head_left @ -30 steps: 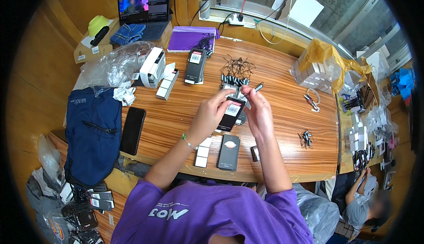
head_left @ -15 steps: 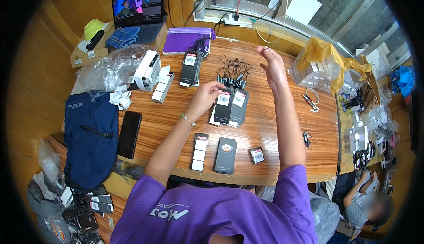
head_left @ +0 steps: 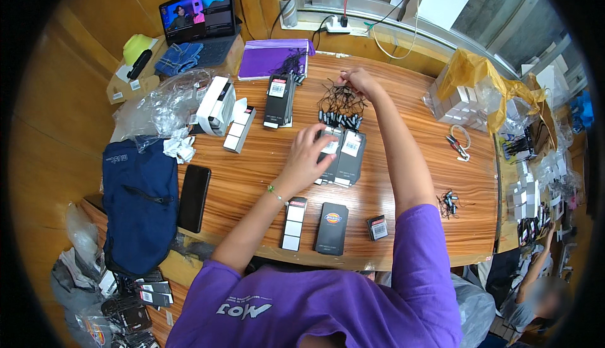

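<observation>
Two stacks of black hang tags lie side by side before me, the left stack [head_left: 328, 173] partly under my left hand and the right stack [head_left: 350, 159] uncovered. My left hand [head_left: 305, 160] rests over the left stack, its fingers curved and apart around a white barcode label. Beyond the tags, dark cylindrical string ends [head_left: 340, 120] sit in a row, with loose black strings [head_left: 342, 99] spreading away from them. At the far end of these strings is my right hand [head_left: 360, 82], fingertips pinched together on what looks like a black string.
Nearer me are a narrow tag stack [head_left: 293, 225], a black tag stack [head_left: 331, 228] and a small square stack [head_left: 377, 228]. A phone [head_left: 195, 198] and blue bag [head_left: 140, 203] lie left. Pliers [head_left: 457, 148] and spare string ends [head_left: 448, 203] are right; another tag stack [head_left: 278, 102] stands beyond.
My right hand has come left and down to the strings. My left hand has moved slightly nearer me, and its fingers have spread over the tags. The view has shifted a little.
</observation>
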### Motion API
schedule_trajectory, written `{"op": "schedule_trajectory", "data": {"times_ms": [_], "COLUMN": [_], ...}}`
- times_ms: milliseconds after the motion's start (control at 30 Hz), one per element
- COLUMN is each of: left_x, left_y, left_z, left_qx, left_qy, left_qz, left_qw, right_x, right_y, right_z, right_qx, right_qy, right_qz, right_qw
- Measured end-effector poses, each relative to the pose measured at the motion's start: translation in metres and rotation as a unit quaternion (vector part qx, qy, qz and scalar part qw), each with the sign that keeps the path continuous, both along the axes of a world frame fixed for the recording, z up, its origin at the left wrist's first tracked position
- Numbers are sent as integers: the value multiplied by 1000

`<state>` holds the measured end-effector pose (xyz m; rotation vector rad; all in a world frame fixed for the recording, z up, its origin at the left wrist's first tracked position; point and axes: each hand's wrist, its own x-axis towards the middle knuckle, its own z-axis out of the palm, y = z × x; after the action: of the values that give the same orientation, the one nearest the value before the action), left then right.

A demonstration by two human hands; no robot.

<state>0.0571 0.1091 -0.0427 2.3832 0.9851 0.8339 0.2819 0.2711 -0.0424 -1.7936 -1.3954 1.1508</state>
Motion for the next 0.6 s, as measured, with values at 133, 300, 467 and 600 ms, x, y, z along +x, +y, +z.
{"op": "schedule_trajectory", "data": {"times_ms": [133, 300, 467, 600], "left_x": [-5, -38, -32, -31], "left_y": [-20, -62, -88, -100], "left_z": [5, 25, 16, -2], "left_qx": [-3, -25, -40, -18], "left_qy": [10, 94, 132, 135], "left_qz": [-5, -86, -93, -59], "left_qw": [1000, 991, 986, 989], "right_x": [17, 10, 22, 9], "right_y": [16, -99, -262, -332], "right_z": [-45, -3, 17, 11], "right_qx": [140, 271, 97, 109], "right_qy": [-8, -99, 17, -120], "right_qz": [-116, -25, 92, 131], "right_qw": [983, 957, 991, 978]}}
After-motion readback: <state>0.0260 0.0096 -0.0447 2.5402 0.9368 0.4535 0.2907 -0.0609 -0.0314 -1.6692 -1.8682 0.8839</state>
